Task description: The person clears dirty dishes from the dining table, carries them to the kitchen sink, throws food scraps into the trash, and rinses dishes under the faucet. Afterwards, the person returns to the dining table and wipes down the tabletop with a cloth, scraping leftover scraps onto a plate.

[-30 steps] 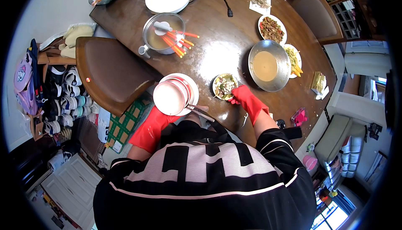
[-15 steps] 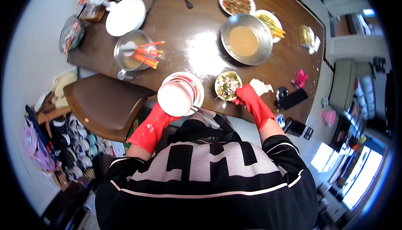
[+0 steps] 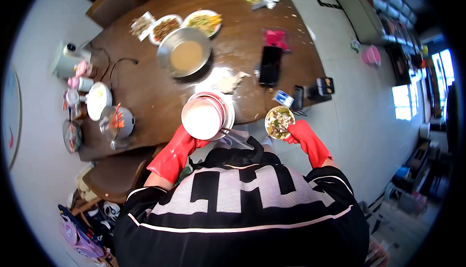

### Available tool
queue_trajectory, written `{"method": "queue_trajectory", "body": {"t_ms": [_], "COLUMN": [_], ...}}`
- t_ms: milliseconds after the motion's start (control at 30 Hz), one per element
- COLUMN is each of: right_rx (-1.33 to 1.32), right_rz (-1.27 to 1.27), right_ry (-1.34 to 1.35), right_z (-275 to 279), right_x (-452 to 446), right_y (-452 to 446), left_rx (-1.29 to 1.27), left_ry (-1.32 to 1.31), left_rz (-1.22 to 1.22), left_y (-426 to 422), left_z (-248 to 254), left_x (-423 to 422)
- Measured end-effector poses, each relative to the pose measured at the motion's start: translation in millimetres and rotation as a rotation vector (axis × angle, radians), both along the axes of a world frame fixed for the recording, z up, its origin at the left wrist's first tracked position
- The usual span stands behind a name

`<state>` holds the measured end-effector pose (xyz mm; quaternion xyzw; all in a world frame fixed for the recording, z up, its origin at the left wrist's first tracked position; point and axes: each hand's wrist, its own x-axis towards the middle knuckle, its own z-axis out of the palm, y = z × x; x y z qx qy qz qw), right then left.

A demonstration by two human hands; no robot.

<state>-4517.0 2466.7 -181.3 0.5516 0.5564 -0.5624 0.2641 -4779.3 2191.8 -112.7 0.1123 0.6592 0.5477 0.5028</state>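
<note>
Red rubber gloves cover both my hands. My left hand (image 3: 186, 144) is closed on a stack of bowls (image 3: 201, 118), white inside with pinkish-red rims, resting on a white plate (image 3: 230, 113). Metal spoon-like handles (image 3: 239, 137) stick out from the stack toward my body. My right hand (image 3: 304, 137) grips the edge of a small bowl of food scraps (image 3: 279, 122), with green and pale bits in it. That bowl is held just off the table's front edge, over the floor. The glove hides the fingers under each rim.
On the wooden table (image 3: 150, 85) stand a large metal basin (image 3: 169, 55) of brownish liquid, plates of food (image 3: 203, 23), and a pot (image 3: 124, 123) with orange-red sticks. A crumpled cloth (image 3: 230, 82), a black phone (image 3: 270, 66) and a blue-white box (image 3: 283, 98) lie nearer. A chair (image 3: 116, 174) stands at left.
My view has turned right, so the table contents shift left. The scrap bowl has come off the table in my right hand. The left hand keeps hold of the stack.
</note>
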Motion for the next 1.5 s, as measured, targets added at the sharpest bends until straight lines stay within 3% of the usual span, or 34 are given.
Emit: {"method": "queue_trajectory", "body": {"t_ms": [367,667,733,833,900,933,1100,1133,1167,1233,1333,1367,1400,1433,1500], "right_rx": [0.006,0.120,0.200,0.243,0.227,0.253,0.251,0.247,0.321,0.361,0.304,0.248,0.234,0.224,0.263], "right_rz": [-0.560,-1.274,-1.436,-1.671,-1.825,-1.911,-2.167,-2.213,-2.277,-2.411,-2.557,-2.610,-2.631,-2.655,-2.689], "right_ry": [-0.003,0.096,0.094,0.111,0.102,0.120,0.057,0.010,0.031,0.076,0.092,0.096,0.089,0.086,0.145], "right_z": [-16,-4,-35,-22,-7,-35,-12,-2,-30,-47,-85,-97,-97,-99,-99], "right_x": [308,500,517,549,564,550,623,634,555,568,599,613,615,626,654], "right_y": [35,-66,-91,-128,-150,-145,-239,-260,-208,-288,-379,-408,-307,-328,-367], "left_rx": [0.015,0.033,0.089,0.181,-0.379,-0.320,-0.225,-0.251,-0.278,0.105,0.665,0.954,1.249,1.572,1.446], "left_ry": [0.014,0.110,0.253,0.489,-0.308,-0.228,0.092,0.031,-0.030,0.258,0.542,0.693,0.841,0.996,1.086], "left_rz": [-0.493,-1.162,-1.423,-1.846,-1.543,-1.641,-2.003,-2.025,-2.045,-2.393,-2.690,-2.778,-2.822,-2.822,-2.901], "left_y": [215,333,355,391,453,478,427,449,470,409,320,291,392,366,315], "left_z": [3,-5,-12,13,-24,-41,16,12,8,-24,-52,-59,-65,-66,-63], "left_x": [198,397,438,508,540,556,754,742,729,783,866,897,911,936,981]}}
